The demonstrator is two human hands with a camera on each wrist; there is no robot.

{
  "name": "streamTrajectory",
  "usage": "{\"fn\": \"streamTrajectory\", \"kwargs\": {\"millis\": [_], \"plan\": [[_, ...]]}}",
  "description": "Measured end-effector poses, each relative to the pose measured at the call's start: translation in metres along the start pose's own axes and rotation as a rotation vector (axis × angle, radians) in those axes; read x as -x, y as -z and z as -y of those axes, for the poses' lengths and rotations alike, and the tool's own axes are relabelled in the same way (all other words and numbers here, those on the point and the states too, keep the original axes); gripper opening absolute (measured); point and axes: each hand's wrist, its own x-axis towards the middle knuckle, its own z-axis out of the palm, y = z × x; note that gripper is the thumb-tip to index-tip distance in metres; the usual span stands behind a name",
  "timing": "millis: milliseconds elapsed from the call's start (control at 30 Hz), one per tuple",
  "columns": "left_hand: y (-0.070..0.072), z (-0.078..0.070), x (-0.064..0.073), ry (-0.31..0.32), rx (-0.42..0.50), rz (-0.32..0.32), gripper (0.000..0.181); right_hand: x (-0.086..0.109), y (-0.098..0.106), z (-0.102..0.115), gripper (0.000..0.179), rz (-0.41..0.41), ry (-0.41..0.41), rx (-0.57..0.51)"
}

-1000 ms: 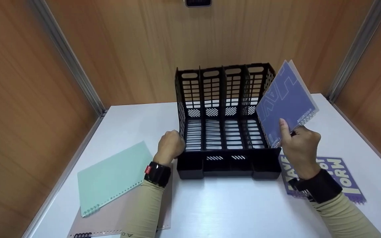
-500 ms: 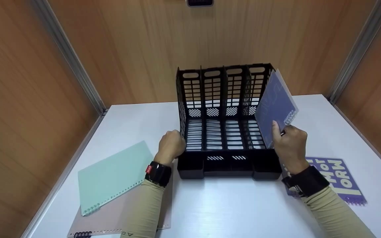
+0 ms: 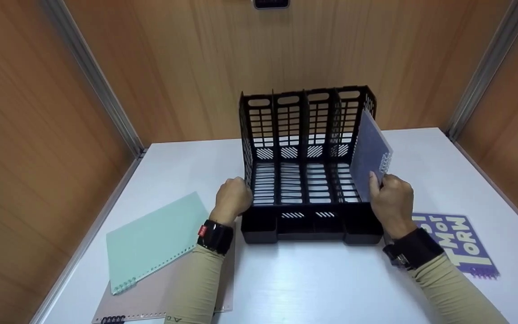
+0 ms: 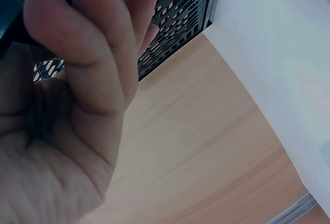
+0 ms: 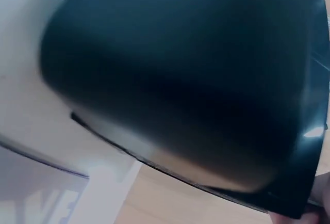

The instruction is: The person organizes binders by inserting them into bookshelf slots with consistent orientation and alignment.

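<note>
A black desk file organizer (image 3: 311, 222) with upright dividers and a mesh back stands on the table. My left hand (image 3: 234, 196) grips its front left edge, fingers curled over it in the left wrist view. My right hand (image 3: 393, 202) holds a purple spiral notebook (image 3: 369, 148), thumb on the cover. This notebook stands upright in the rightmost slot, its spiral towards me; its lower part is partly hidden by the hand. Only fingertips (image 5: 309, 216) of the right hand show in the right wrist view, behind the organizer's dark front.
A mint green spiral notebook (image 3: 155, 243) lies on a pinkish one (image 3: 151, 288) at the left, partly under my left forearm. A purple notebook with cream lettering (image 3: 461, 243) lies at the right. Wood panels (image 3: 187, 67) enclose the white table (image 3: 308, 283) at back and sides.
My right hand has moved left and lowered the purple notebook into the rightmost slot, turning it more edge-on. The left hand and the organizer have stayed in place.
</note>
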Motion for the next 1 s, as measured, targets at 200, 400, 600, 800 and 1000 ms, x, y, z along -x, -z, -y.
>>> {"fn": "streamTrajectory", "kwargs": {"millis": [200,400,600,800,1000], "plan": [[0.0,0.0,-0.001,0.01,-0.009,0.004,0.025,0.005,0.001,-0.005,0.052,0.025,-0.019,0.021],[0.0,-0.002,0.0,-0.001,-0.014,-0.002,0.026,0.009,0.005,-0.008,0.047,0.056,-0.052,0.011],[0.001,-0.002,0.0,0.013,-0.021,0.007,0.026,0.011,0.008,-0.009,0.049,0.08,-0.099,0.013],[0.001,-0.001,0.0,0.008,-0.017,0.007,0.025,0.012,0.009,-0.01,0.047,0.088,-0.102,0.006],[0.001,-0.002,-0.001,0.011,-0.021,0.007,0.025,0.011,0.012,-0.01,0.047,0.103,-0.096,-0.012]]}}
